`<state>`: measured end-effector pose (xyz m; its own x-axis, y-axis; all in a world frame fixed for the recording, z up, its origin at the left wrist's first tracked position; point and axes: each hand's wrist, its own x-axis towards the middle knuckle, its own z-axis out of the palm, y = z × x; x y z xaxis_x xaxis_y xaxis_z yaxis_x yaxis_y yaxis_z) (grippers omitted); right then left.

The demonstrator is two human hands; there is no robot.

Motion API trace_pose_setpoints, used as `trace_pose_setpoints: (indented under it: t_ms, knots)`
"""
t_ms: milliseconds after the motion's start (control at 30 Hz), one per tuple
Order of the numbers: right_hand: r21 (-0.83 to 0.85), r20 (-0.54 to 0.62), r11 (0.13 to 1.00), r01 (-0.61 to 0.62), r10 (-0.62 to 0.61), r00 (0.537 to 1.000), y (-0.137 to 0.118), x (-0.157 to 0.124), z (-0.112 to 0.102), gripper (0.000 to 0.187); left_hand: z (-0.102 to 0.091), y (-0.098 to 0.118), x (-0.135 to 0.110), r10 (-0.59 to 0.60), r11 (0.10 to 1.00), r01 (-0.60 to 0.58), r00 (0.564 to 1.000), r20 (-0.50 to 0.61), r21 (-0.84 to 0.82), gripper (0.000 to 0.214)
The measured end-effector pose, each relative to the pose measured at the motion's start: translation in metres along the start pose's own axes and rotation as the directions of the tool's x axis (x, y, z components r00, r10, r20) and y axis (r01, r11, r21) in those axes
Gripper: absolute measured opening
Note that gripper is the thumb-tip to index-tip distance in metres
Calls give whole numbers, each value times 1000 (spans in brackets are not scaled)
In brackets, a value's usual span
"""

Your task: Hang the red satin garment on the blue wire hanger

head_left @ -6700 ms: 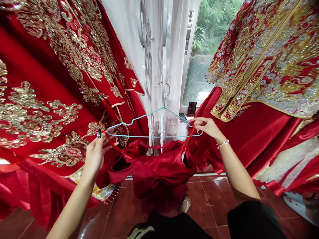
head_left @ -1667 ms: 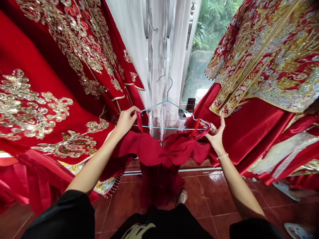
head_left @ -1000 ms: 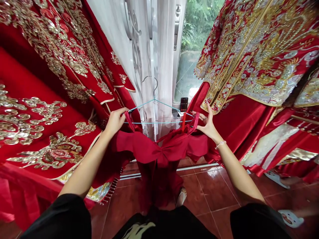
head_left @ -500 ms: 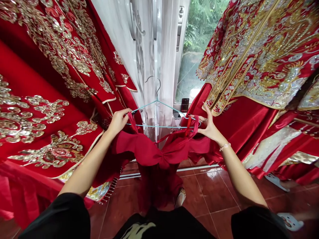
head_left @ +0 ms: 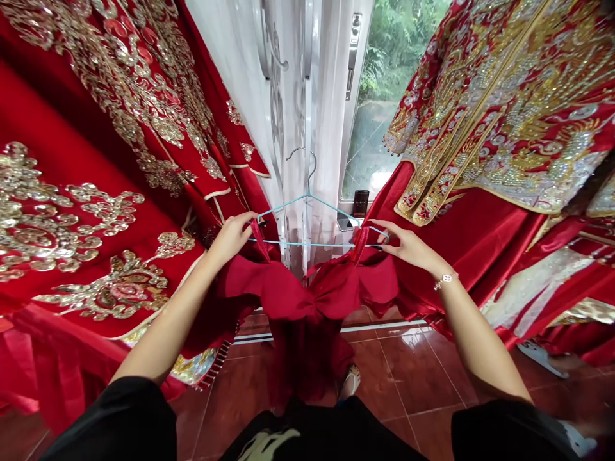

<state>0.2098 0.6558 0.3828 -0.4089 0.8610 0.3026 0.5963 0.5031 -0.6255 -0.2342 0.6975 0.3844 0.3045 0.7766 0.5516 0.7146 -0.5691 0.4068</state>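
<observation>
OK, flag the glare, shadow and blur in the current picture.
Head view: glare on the floor at right, plus a bright patch low in the window; head view: the dress sinks into shadow lower down; head view: the slipper at lower right is blurred, the hanger fairly sharp.

Left hand (head_left: 233, 237) pinches red strap (head_left: 261, 240) at hanger (head_left: 309, 195).

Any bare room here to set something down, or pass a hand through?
Set-down: bare floor tiles between the sandaled foot and, in view, the right forearm.
Hand: the opening inside the blue hanger, between left hand and right hand; white metalwork shows behind.
Crowded: left, sequined red garment; right, beaded jacket; phone by the window.
</observation>
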Motion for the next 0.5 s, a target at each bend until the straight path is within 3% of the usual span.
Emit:
trace_pose_setpoints:
  t_ms: [167,267,367,433,500]
  knots:
    - [88,-66,995,-45,51,997,23,-24,6,63,-20,-6,-27,50,987,-30,991,-125,158,55]
    - [84,-104,996,-24,33,994,30,-29,22,67,-36,-6,-54,114,944,-63,983,-141,324,47]
    - [21,-173,999,26,-22,985,34,-27,37,72,-44,-8,-77,140,923,-165,985,96,346,39]
    - [-110,-189,994,2,-23,982,37,-24,40,70,-44,-12,-85,128,931,-225,939,321,289,40]
    - [-270,-153,962,-30,-12,988,41,-21,37,62,-44,-19,-86,90,940,-238,864,494,245,41]
